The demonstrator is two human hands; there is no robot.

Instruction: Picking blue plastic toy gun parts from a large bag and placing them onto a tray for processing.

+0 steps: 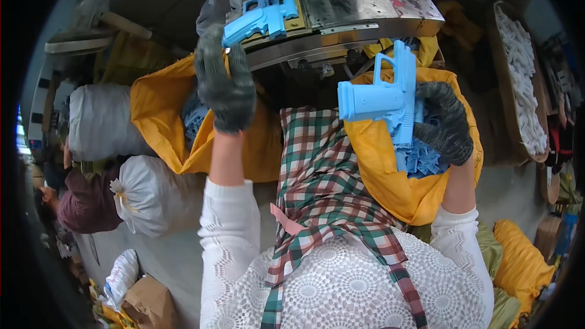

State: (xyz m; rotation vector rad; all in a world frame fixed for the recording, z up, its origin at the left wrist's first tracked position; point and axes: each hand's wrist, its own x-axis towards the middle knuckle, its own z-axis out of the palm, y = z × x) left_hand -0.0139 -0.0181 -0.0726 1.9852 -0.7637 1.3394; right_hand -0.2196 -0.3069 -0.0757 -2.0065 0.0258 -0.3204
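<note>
Wearing, closest to the lens, a white openwork top point(359, 268) beneath a checked apron point(323, 189) in green, red and white, spread out over the lap. Working with hands well apart, both in dark grey knitted gloves.

Clamping a light-blue toy pistol point(390, 94) in the right hand point(442, 125), gripped from its right side. Holding it lengthwise up the picture, with grip to the left and trigger guard above the grip, over the open mouth of a yellow sack point(372, 158) filled with light-blue pieces point(420, 161).

Raising the left hand point(224, 79) toward the metal worktop point(347, 6), just beside the grip of a second toy pistol point(262, 21), itself lying on its side on a yellowish plate. Cannot tell from this angle whether touching or closed on that grip.

Sitting close to another yellow sack point(164, 103) below the left hand, also with blue pieces showing inside. Flanked on the left, farther out, by two bulging white sacks point(146, 189) and a co-worker point(91, 201) in a maroon top. Bordered on the far right by a long tray point(510, 103) heaped with white pieces point(522, 73), and lower down by a full yellow bag point(521, 262). Showing at lower left a brown cardboard box point(149, 301) beside a smaller white bag point(122, 277).
</note>
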